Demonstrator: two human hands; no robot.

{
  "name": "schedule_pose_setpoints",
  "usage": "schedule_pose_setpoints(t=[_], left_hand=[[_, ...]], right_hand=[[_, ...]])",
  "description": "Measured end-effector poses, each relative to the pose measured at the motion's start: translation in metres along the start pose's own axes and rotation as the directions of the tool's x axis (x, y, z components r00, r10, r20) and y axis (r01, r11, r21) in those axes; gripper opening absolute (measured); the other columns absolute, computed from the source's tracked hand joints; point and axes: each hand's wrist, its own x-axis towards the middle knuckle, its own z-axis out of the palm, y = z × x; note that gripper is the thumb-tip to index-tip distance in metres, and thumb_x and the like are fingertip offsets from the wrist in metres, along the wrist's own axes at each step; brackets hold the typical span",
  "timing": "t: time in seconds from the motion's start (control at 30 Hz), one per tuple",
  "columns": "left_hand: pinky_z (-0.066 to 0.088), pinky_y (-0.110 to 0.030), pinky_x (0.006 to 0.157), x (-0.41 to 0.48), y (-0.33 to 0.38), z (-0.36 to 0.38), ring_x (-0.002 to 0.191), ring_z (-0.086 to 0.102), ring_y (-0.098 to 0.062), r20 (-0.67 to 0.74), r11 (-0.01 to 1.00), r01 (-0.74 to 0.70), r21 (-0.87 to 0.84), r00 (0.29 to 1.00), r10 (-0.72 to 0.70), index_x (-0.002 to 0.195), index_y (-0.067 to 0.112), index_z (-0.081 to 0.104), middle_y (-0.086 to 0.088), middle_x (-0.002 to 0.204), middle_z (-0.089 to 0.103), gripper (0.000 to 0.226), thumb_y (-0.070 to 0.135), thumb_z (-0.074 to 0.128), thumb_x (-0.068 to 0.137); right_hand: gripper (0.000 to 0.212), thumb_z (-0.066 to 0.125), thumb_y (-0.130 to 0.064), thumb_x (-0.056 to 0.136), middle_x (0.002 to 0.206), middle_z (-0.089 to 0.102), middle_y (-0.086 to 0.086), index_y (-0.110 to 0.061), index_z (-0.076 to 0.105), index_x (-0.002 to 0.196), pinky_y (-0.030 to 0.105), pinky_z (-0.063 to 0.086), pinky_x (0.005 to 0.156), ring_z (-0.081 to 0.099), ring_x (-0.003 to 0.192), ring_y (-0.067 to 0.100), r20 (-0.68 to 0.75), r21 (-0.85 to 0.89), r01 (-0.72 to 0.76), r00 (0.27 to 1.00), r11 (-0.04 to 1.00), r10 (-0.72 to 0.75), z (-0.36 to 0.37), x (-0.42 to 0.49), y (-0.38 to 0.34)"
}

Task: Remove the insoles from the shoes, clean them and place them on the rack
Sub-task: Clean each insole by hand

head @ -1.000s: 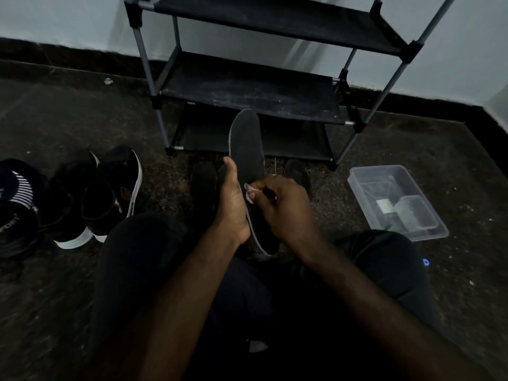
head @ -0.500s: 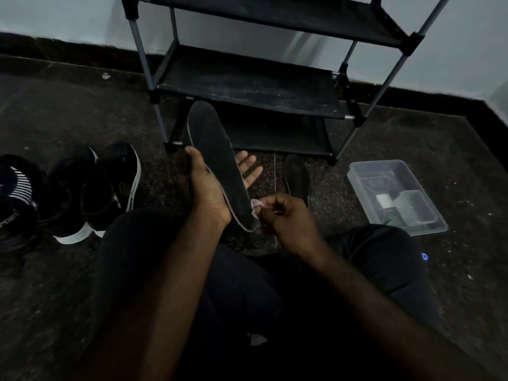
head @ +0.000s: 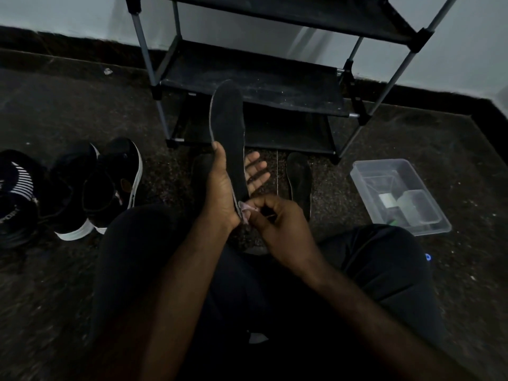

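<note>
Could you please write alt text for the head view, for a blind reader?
A person's left hand holds a black insole upright while the right hand pinches a small pale cloth against its heel. A black shoe rack stands ahead, dark shoes to the left.

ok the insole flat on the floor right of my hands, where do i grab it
Likely the near end of the insole, from above and its right: it lies flat and thin on the floor, lengthwise toward the rack, so pinch under that free edge.

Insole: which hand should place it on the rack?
Left. The left hand holds the insole, toe toward the rack; the right hand pinches a small cloth at its heel.
</note>
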Motion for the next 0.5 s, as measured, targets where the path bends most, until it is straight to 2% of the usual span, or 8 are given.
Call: schedule_pose_setpoints(t=[0.07, 0.13, 0.23, 0.3, 0.4, 0.47, 0.5], left_hand=[[0.055, -0.039, 0.085, -0.002, -0.003, 0.002, 0.084, 0.067, -0.019, 0.016, 0.999, 0.025, 0.027, 1.000, -0.025, 0.103, 0.010, 0.063, -0.007, 0.094, 0.068, 0.064, 0.063, 0.028, 0.096], [0.056, -0.036, 0.082, -0.005, -0.007, 0.006, 0.077, 0.069, -0.017, 0.041, 0.996, 0.062, 0.062, 0.997, -0.064, 0.099, 0.007, 0.065, -0.006, 0.086, 0.071, 0.066, 0.063, 0.029, 0.096], [0.055, -0.035, 0.081, -0.007, -0.010, 0.006, 0.080, 0.068, -0.018, 0.056, 0.995, 0.085, 0.055, 0.995, -0.088, 0.102, 0.006, 0.064, -0.007, 0.091, 0.069, 0.068, 0.063, 0.029, 0.095], [0.053, -0.039, 0.086, -0.005, -0.010, 0.005, 0.082, 0.069, -0.019, 0.027, 0.997, 0.072, 0.002, 0.997, -0.072, 0.099, 0.006, 0.066, -0.008, 0.091, 0.071, 0.069, 0.065, 0.029, 0.094], [0.055, -0.043, 0.087, -0.001, -0.007, 0.003, 0.091, 0.070, -0.023, 0.010, 0.994, 0.085, -0.064, 0.996, -0.085, 0.107, 0.007, 0.066, -0.012, 0.101, 0.072, 0.075, 0.071, 0.028, 0.091], [0.057, -0.042, 0.085, -0.004, -0.009, 0.004, 0.097, 0.070, -0.024, 0.028, 0.990, 0.139, -0.025, 0.990, -0.138, 0.117, 0.009, 0.064, -0.014, 0.109, 0.071, 0.082, 0.075, 0.026, 0.088], [0.057, -0.040, 0.085, -0.007, -0.011, 0.006, 0.098, 0.070, -0.024, 0.043, 0.986, 0.169, 0.007, 0.985, -0.169, 0.115, 0.009, 0.067, -0.014, 0.109, 0.071, 0.084, 0.076, 0.024, 0.088]], right_hand=[[0.008, 0.068, -0.013, 0.089, 0.086, 0.073, -0.004, -0.015, 0.074, 0.094, 0.026, 0.055, 0.075, 0.068, 0.079, 0.008, 0.009, -0.015, 0.043, 0.999, 0.999, -0.043, -0.003, 0.000, -0.006], [0.007, 0.068, -0.016, 0.089, 0.086, 0.072, -0.009, -0.018, 0.074, 0.092, 0.028, 0.056, 0.076, 0.067, 0.081, 0.004, -0.052, -0.066, 0.081, 0.995, 0.995, -0.084, -0.006, 0.007, -0.005], [0.009, 0.066, -0.023, 0.091, 0.079, 0.070, -0.011, -0.018, 0.072, 0.087, 0.034, 0.056, 0.071, 0.066, 0.073, 0.003, -0.137, -0.118, 0.046, 0.989, 0.992, -0.062, -0.007, 0.016, 0.002], [0.007, 0.067, -0.022, 0.090, 0.078, 0.071, -0.011, -0.020, 0.072, 0.086, 0.033, 0.056, 0.070, 0.066, 0.072, 0.002, -0.097, -0.120, 0.044, 0.994, 0.992, -0.056, -0.005, 0.011, 0.000], [0.007, 0.068, -0.012, 0.088, 0.085, 0.072, -0.007, -0.016, 0.073, 0.090, 0.025, 0.054, 0.075, 0.066, 0.079, 0.003, -0.040, -0.115, 0.135, 0.989, 0.984, -0.141, -0.001, 0.006, -0.013], [0.012, 0.067, -0.007, 0.087, 0.088, 0.072, -0.006, -0.015, 0.074, 0.092, 0.019, 0.052, 0.076, 0.065, 0.082, 0.003, -0.059, -0.176, 0.187, 0.978, 0.966, -0.200, -0.003, 0.015, -0.020], [0.013, 0.066, -0.007, 0.087, 0.087, 0.071, -0.005, -0.016, 0.074, 0.092, 0.021, 0.052, 0.076, 0.064, 0.082, 0.004, -0.084, -0.218, 0.206, 0.970, 0.954, -0.228, -0.004, 0.023, -0.022]])
